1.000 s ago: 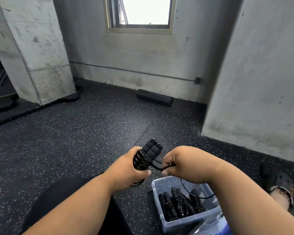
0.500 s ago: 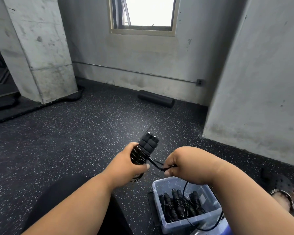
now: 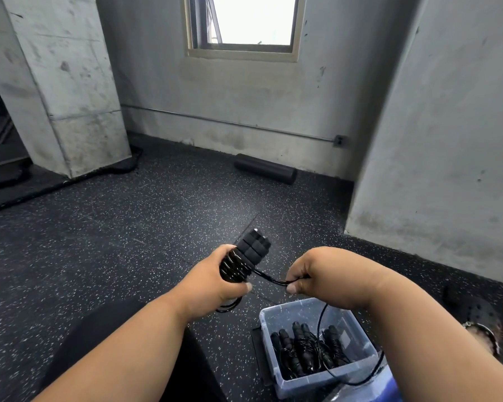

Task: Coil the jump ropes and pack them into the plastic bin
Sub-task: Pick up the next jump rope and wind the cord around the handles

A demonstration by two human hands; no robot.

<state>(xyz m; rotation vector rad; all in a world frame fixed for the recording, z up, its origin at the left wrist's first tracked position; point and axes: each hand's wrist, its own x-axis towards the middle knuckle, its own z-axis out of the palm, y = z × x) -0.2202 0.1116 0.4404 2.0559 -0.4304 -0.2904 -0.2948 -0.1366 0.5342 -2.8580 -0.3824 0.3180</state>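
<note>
Two bare hands above speckled floor: left hand (image 3: 215, 281) gripping black jump rope handles (image 3: 251, 247) wrapped in cord, right hand (image 3: 314, 272) pinching cord (image 3: 269, 278) taut. Plastic bin (image 3: 325, 375) below right, holding coiled ropes (image 3: 302, 351).

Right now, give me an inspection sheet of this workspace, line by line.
Surface: black speckled rubber floor.
Job's things: jump rope handles bundled with cord wound round them; clear plastic bin on the floor, already holding coiled ropes.
Clutter: black foam roller by the far wall; sandalled foot beside the bin.
Grips: left hand holds the bundle; right hand pinches the cord.
Cables: loose cord hangs from the right hand across the bin.
Surroundings: concrete walls, pillar, window, wall conduit.
</note>
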